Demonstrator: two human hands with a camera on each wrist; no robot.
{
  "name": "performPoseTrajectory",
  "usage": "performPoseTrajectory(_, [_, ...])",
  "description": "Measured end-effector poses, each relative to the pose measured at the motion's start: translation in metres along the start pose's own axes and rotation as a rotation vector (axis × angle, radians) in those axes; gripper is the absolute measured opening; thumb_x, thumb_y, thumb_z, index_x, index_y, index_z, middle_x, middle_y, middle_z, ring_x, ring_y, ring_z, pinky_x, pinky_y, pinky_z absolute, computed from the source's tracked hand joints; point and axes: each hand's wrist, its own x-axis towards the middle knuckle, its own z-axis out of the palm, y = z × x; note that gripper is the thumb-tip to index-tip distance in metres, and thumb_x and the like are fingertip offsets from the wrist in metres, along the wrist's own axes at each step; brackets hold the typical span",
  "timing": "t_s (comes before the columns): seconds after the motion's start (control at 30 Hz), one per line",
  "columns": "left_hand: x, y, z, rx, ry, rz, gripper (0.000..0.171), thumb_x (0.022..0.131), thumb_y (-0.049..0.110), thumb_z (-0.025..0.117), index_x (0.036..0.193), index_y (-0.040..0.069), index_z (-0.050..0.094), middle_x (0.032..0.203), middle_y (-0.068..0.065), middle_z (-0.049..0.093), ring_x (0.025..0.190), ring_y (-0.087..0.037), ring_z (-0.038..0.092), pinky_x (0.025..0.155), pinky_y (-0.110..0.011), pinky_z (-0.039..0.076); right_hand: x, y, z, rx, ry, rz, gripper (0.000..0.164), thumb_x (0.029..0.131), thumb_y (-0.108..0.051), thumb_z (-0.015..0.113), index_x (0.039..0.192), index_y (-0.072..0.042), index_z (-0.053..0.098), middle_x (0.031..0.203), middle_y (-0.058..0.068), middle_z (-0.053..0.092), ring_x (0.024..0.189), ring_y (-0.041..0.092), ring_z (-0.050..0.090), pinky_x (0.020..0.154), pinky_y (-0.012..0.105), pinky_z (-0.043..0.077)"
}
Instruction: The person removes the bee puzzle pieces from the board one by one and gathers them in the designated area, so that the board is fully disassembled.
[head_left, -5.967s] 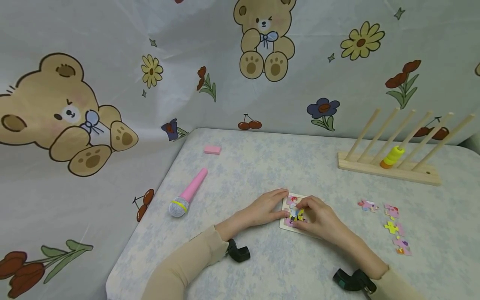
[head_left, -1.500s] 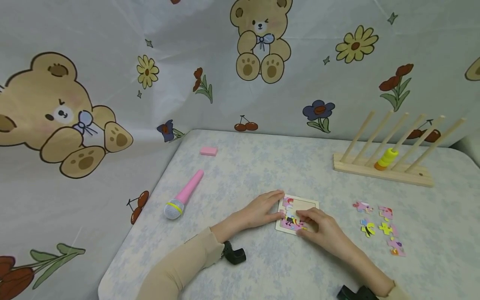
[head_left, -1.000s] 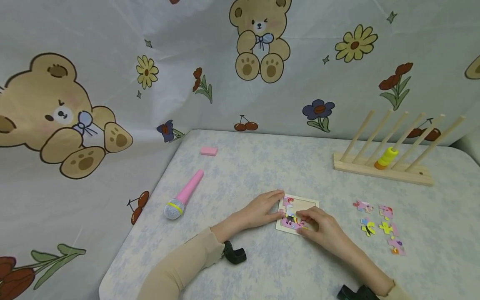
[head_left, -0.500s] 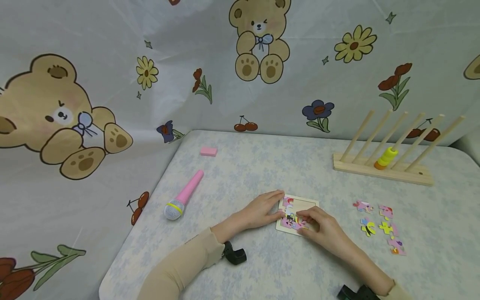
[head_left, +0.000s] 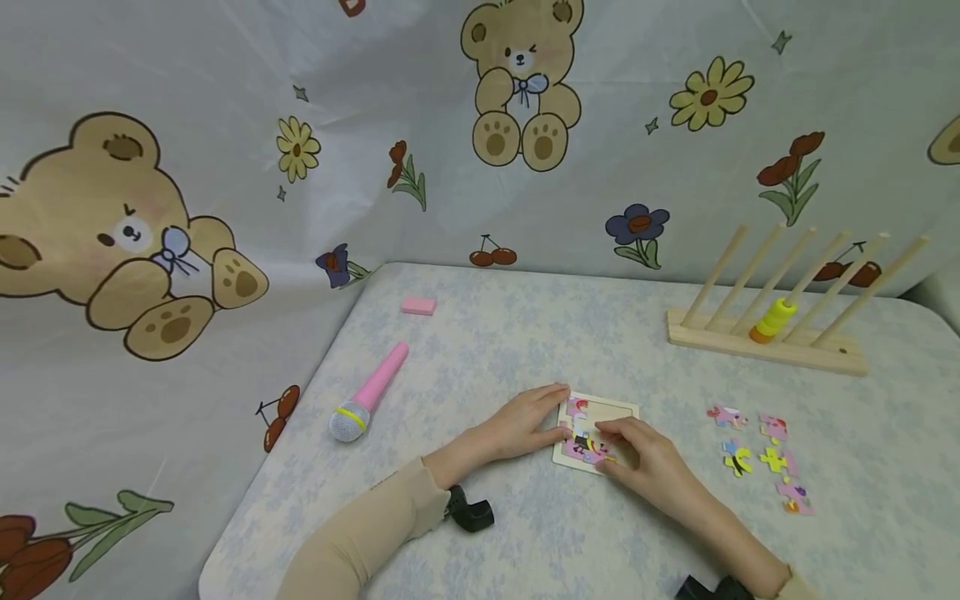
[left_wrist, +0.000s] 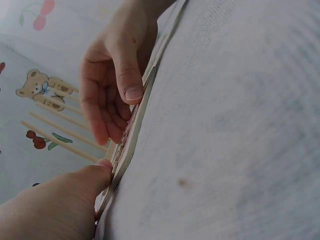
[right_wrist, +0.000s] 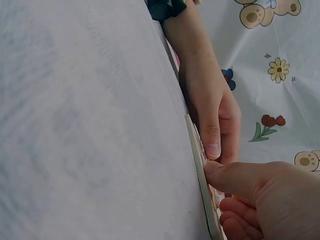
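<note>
A small square puzzle tray with a pale wooden rim lies on the table, its left and lower parts covered by pink pieces. My left hand rests along the tray's left side, fingers extended to the upper left corner and thumb on the surface. In the left wrist view, that thumb presses at the rim. My right hand leans over the tray's lower right, thumb and fingertips holding a puzzle piece low in the tray. The right fingers cover part of it.
Loose puzzle pieces lie to the right: a pink one, a yellow-and-black one, a yellow one and others. A wooden peg rack with stacked rings stands behind. A pink microphone and a pink block lie left.
Compared with six seconds ago, a yellow-and-black piece now lies among the loose pieces, and more pink shows low in the tray. During the last second the right fingers have barely shifted.
</note>
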Motion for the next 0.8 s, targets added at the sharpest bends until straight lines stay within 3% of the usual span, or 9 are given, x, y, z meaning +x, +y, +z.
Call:
performPoseTrajectory(0.2, [-0.0011,0.0007,-0.0002,0.005,-0.005,-0.006,0.067,0.097,0.045,0.048,0.147,0.004,0.031,0.150,-0.009,0.031,0.138,-0.020,0.026,0.111,-0.031,0.021,-0.0010,0.0012,-0.0008,-0.071,0.009,-0.022,0.042,0.073,-0.009,0.082,0.112,-0.006,0.067,0.108,-0.002,0.064,0.100,0.018,0.058,0.087,0.013,0.039])
performPoseTrajectory(0.5, [-0.0011,-0.0006,0.0012,0.007,-0.002,0.007,0.067,0.097,0.044,0.048,0.147,0.003,0.031,0.150,-0.009,0.032,0.137,-0.019,0.027,0.110,-0.030,0.022,-0.0009,0.0041,-0.0033,-0.078,-0.010,-0.096,0.038,0.072,-0.004,0.080,0.109,-0.006,0.068,0.106,0.000,0.064,0.097,0.016,0.059,0.078,0.032,0.051])
performPoseTrajectory(0.67, [-0.0009,-0.0003,0.0010,0.004,0.000,0.011,0.067,0.097,0.043,0.049,0.147,0.003,0.031,0.150,-0.010,0.032,0.137,-0.020,0.027,0.110,-0.031,0.022,-0.0013,0.0061,-0.0055,-0.067,-0.026,-0.107,0.038,0.073,-0.003,0.080,0.109,-0.007,0.067,0.107,0.000,0.064,0.098,0.016,0.058,0.080,0.023,0.049])
performPoseTrajectory(0.8, [-0.0008,-0.0003,0.0005,0.005,0.002,0.017,0.066,0.097,0.043,0.049,0.147,0.003,0.031,0.150,-0.010,0.032,0.137,-0.020,0.027,0.110,-0.031,0.023,-0.0014,0.0078,-0.0059,-0.080,-0.025,-0.112,0.038,0.073,-0.003,0.079,0.109,-0.007,0.067,0.108,0.000,0.063,0.099,0.017,0.058,0.078,0.027,0.051])
